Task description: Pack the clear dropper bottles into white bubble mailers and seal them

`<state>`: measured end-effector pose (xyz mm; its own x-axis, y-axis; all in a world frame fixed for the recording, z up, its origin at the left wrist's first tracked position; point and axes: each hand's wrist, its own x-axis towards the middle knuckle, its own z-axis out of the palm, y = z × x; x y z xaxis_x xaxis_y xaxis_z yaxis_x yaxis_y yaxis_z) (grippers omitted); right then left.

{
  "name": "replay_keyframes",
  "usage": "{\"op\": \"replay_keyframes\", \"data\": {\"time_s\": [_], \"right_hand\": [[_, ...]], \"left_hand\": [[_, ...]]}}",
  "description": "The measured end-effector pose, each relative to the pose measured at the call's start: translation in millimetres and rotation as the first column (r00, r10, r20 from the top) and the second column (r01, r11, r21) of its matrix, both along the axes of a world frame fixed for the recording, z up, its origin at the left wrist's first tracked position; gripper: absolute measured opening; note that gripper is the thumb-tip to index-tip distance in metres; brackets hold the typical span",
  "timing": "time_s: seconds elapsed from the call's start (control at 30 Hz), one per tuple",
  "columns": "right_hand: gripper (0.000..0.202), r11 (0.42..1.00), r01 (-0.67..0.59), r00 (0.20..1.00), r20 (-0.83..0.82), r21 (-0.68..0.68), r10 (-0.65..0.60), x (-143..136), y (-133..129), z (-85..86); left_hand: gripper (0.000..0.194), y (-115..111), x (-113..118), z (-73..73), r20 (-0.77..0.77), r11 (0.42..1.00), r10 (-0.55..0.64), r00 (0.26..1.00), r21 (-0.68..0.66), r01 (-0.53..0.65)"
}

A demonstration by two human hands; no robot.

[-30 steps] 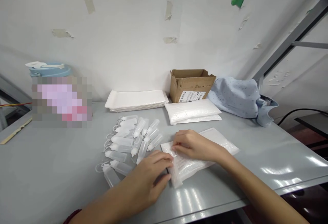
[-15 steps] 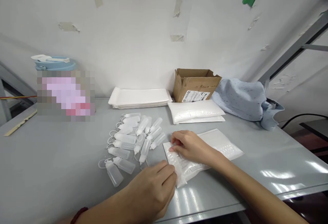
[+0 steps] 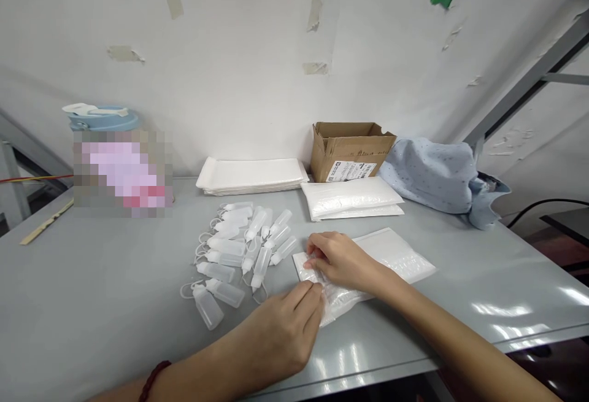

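A white padded bubble mailer (image 3: 393, 253) lies flat on the grey table, its left end under both my hands. My left hand (image 3: 292, 327) is closed, its fingertips pinching the near-left edge of that mailer. Just beyond it, my right hand (image 3: 339, 259) has curled fingers gripping the flap end, and they cover part of it. To the left lie several small translucent squeeze bottles (image 3: 225, 246) with looped caps, apart from my hands.
Behind the hands are two filled white mailers (image 3: 354, 196) in a pile. A stack of flat mailers (image 3: 253, 173) sits against the wall beside an open cardboard box (image 3: 352, 150). Blue cloth (image 3: 427, 175) lies at the right, a pale blue lidded container (image 3: 103, 118) at the far left.
My left hand has slid a little away from me and to the right along the mailer's end, closer to my right hand. The right hand stays almost in place.
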<state>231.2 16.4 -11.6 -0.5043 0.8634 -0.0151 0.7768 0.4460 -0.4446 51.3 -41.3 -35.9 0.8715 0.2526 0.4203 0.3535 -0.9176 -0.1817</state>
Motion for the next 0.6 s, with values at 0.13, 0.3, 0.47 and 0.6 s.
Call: {"op": "replay_keyframes", "data": {"time_s": [0.13,0.3,0.47,0.6], "right_hand": [[0.004,1.000,-0.021,1.000,0.022,0.016,0.021,-0.5,-1.9,0.6],[0.010,0.996,-0.088,0.995,0.040,0.004,0.088,8.5,-10.8,19.7],[0.039,0.927,-0.314,0.947,-0.132,-0.205,0.292,22.5,-20.8,44.7],[0.037,0.952,-0.289,0.957,-0.019,-0.105,0.288,19.5,-24.3,40.7]], "left_hand": [[0.024,3.8,3.8,-1.6,0.043,0.990,0.036,0.998,0.134,-0.041],[0.025,9.8,2.9,-1.5,0.096,0.987,0.095,0.991,0.121,-0.106],[0.020,17.5,0.9,-3.1,0.104,0.976,0.182,0.978,-0.137,-0.167],[0.018,21.7,-0.3,-0.8,0.160,0.913,0.245,0.956,-0.371,-0.171]]}}
